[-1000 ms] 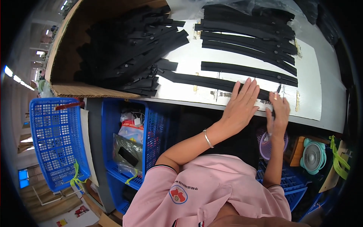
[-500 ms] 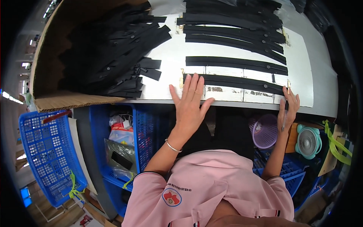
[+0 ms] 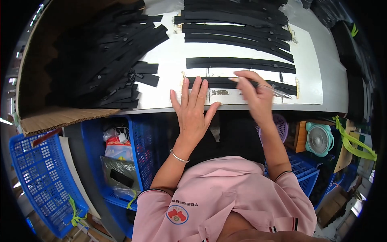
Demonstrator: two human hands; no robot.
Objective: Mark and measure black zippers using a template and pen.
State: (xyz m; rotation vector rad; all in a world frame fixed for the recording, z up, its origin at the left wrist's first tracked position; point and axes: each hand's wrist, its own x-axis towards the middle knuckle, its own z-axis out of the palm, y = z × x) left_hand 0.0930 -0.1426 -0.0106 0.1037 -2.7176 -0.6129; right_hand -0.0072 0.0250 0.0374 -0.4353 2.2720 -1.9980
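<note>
Blue crates below; green fan; cardboard box.

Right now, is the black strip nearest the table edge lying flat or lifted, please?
Flat. The black strip lies spread on the white table, its left end under the left hand fingertips; the right hand holds a thin tool over it.

One view only, worn on the head, looking steeply down over a pink shirt at a white table close ahead. The forearms rise from the lower edge towards the table. Fisheye bends the table's front edge; dark corners ring the picture. Blue crates sit low at left.
</note>
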